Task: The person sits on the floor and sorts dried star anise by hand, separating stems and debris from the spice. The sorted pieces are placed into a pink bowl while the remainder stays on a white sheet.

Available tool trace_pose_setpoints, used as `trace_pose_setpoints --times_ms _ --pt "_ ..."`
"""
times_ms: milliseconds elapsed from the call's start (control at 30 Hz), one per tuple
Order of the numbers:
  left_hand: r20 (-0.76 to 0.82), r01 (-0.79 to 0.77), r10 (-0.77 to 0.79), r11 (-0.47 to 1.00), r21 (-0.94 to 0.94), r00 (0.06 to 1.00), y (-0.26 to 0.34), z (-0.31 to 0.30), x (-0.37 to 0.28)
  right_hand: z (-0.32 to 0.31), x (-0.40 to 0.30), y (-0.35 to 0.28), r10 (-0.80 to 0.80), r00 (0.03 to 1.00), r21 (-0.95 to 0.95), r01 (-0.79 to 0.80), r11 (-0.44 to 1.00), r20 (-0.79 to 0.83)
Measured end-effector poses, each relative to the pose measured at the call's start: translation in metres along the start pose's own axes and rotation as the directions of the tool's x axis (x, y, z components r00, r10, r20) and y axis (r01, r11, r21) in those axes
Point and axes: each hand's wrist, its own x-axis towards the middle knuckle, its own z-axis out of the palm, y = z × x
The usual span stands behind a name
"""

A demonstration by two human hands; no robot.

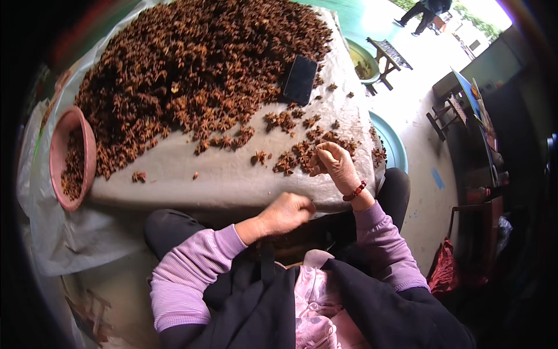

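Note:
A large heap of dried star anise (196, 65) covers most of the sheet-covered table (174, 174) before me. My right hand (338, 165), with a red bead bracelet (355, 190) at the wrist, is over a small scatter of star anise (290, 161) near the table's right side. Its thumb and fingers are drawn together; whether a piece is between them is hard to make out. Lower and to the left, my left hand (285, 213) is curled at the table's near edge, its fingertips turned out of sight. One star anise (260, 157) lies apart, left of the scatter.
A dark smartphone (301, 80) lies at the heap's right edge. At the far left, a pink basin (89, 148) holds star anise. Right of the table are a blue basin (394, 141), a green basin (370, 65) and low stools (390, 54). A person (425, 13) is in the distance.

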Motion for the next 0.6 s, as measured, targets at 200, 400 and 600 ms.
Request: trace_pose_setpoints --times_ms 200,400,600 --pt "-0.525 0.233 0.352 0.613 0.755 0.775 -0.007 -0.054 -0.011 0.023 0.000 -0.009 -0.552 0.809 -0.905 0.370 0.208 0.204" --pt "-0.420 0.136 0.427 0.553 0.822 0.801 -0.037 -0.052 0.008 0.001 0.008 0.031 -0.515 0.810 -0.918 0.384 0.101 0.282" --pt "-0.580 0.196 0.337 0.718 0.668 0.742 -0.017 -0.070 0.009 0.006 0.000 0.035 -0.628 0.728 -0.893 0.434 0.114 0.274"
